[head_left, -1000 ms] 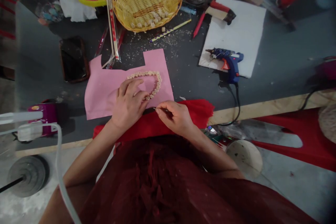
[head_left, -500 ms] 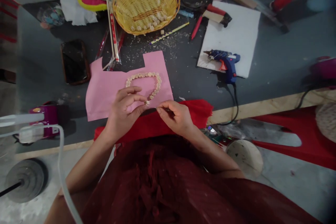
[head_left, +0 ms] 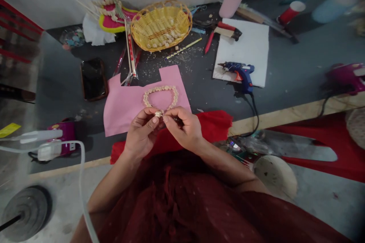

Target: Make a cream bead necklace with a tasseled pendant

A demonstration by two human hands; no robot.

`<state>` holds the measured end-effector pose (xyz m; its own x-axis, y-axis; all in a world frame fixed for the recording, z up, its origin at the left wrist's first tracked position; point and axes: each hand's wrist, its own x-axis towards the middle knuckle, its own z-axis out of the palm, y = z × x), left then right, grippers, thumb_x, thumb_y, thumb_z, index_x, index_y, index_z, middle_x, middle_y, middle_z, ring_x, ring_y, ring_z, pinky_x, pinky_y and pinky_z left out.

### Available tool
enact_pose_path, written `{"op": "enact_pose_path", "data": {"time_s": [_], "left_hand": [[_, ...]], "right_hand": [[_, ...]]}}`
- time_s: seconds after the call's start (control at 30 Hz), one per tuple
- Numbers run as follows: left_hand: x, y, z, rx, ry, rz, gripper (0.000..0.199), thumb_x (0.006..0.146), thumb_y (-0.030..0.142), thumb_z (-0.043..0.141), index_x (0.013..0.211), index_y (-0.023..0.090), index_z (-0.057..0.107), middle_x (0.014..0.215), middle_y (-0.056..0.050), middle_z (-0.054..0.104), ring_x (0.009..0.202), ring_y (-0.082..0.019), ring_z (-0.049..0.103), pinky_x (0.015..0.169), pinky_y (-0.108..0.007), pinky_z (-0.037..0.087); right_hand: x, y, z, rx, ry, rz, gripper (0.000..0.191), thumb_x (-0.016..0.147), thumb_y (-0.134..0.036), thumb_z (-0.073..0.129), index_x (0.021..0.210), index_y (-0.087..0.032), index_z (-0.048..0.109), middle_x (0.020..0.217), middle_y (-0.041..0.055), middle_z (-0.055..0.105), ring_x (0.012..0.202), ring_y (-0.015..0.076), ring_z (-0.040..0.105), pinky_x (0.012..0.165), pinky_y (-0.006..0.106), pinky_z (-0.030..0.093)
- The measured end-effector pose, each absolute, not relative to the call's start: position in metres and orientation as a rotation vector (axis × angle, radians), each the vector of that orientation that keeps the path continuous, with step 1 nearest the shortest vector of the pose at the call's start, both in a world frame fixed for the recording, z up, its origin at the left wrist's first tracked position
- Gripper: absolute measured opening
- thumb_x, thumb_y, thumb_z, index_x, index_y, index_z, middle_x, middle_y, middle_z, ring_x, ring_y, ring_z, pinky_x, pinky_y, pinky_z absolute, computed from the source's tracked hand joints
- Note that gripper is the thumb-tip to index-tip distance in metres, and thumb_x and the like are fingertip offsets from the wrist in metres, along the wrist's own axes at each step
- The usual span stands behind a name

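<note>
A looped string of small cream beads (head_left: 161, 89), possibly flower-shaped, lies on a pink sheet (head_left: 122, 102). My left hand (head_left: 142, 133) pinches a cream bead (head_left: 158, 114) between thumb and fingertips, just below the loop. Beside it, my right hand (head_left: 184, 126) has thumb and forefinger pressed together, their tips meeting the bead's right side. Whatever those right fingers hold is too small to make out. Both hands are over the sheet's lower edge and a red cloth (head_left: 215, 123).
Behind the sheet stands a yellow wicker basket (head_left: 142, 32) with more cream pieces inside. A pencil (head_left: 184, 48) lies before it. On a white board (head_left: 256, 45) rests a blue glue gun (head_left: 242, 74), its cord hanging over the table edge. A phone (head_left: 93, 79) lies left.
My hands have come together: the right fingertips now meet the bead at the left fingertips, where a gap was before. The left fingers have curled in more. The whole view has shifted slightly.
</note>
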<state>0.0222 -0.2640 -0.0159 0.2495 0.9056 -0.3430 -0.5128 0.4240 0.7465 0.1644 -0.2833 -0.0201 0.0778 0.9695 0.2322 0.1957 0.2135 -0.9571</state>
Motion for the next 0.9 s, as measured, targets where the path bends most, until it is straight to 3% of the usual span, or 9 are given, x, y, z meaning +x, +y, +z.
{"op": "enact_pose_path", "data": {"time_s": [0.4,0.63,0.9], "left_hand": [[0.0224,-0.2683,-0.0190,0.667,0.826,1.076,0.023,0.068,0.022,0.088,0.085,0.022,0.073,0.081,0.003,0.071,0.074,-0.008,0.067,0.076,-0.019,0.058],[0.0178,-0.2670,-0.0184,0.742,0.870,1.082,0.022,0.068,0.024,0.088,0.087,0.020,0.077,0.081,0.000,0.076,0.071,-0.009,0.070,0.073,-0.019,0.060],[0.0202,-0.2665,-0.0199,0.713,0.879,1.100,0.023,0.067,0.025,0.089,0.084,0.021,0.075,0.081,0.001,0.075,0.070,-0.009,0.070,0.071,-0.019,0.059]], "right_hand": [[0.1642,-0.2880,-0.0188,-1.255,-1.451,0.787,0.007,0.090,-0.024,0.059,0.084,-0.020,0.062,0.073,-0.0018,0.066,0.053,0.0056,0.050,0.048,0.019,0.040],[0.1682,-0.2885,-0.0219,-1.238,-1.579,0.704,0.008,0.091,-0.024,0.056,0.086,-0.021,0.062,0.072,-0.0012,0.065,0.059,0.0083,0.055,0.054,0.021,0.044],[0.1681,-0.2888,-0.0224,-1.253,-1.562,0.675,0.008,0.091,-0.025,0.058,0.086,-0.021,0.062,0.070,-0.0018,0.065,0.053,0.0068,0.050,0.050,0.020,0.041]]}}
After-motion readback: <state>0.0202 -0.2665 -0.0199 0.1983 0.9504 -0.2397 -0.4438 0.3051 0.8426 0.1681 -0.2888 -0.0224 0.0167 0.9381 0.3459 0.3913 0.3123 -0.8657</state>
